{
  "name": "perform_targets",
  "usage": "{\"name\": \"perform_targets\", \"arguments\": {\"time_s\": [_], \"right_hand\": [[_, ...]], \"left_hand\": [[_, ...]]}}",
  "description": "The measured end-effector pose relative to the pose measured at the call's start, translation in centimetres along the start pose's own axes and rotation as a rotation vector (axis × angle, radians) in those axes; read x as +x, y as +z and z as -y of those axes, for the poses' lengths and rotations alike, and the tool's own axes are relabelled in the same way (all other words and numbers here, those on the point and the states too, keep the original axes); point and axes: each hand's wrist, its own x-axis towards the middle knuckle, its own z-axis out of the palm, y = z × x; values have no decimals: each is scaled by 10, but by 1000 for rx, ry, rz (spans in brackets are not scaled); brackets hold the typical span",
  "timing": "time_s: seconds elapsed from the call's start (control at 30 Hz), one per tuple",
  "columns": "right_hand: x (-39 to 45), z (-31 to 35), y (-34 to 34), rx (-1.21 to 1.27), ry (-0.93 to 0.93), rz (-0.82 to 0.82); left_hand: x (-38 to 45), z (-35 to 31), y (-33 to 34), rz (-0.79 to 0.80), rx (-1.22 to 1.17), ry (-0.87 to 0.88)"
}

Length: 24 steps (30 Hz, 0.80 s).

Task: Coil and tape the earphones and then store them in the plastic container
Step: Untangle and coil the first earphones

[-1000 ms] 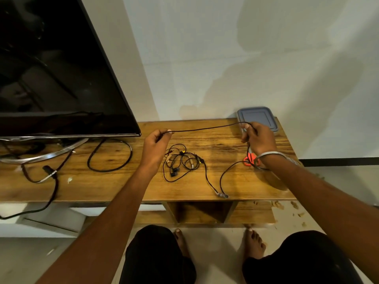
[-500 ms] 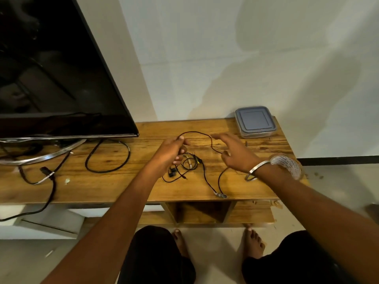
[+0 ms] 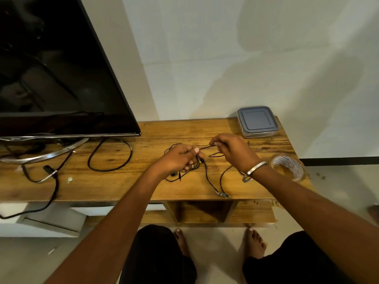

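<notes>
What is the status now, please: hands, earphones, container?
Left hand and right hand both pinch the earphones cable. Plastic container lid on. Tape roll untouched.

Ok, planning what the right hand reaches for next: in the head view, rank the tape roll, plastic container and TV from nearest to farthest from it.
1. Tape roll, just right of the right hand.
2. Plastic container, behind it at the wall.
3. TV, far left.
</notes>
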Motion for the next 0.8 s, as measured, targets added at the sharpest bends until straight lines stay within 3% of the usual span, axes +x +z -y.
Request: {"name": "perform_targets", "arguments": {"time_s": [0.37,0.5,0.6,0.67,0.8], "right_hand": [[-4,-14,13,-57,84,-45],[-5,-5,22,-58,-20,93],[-6,4,20,108,11,200],[-7,5,20,250,99,141],[-7,2,26,100,89,-138]], "left_hand": [[-3,6,2,-57,-80,2],[-1,0,8,-42,-84,61],[2,-5,12,-99,-32,78],[5,-5,11,-161,-4,89],[8,-5,13,-256,-96,33]]}}
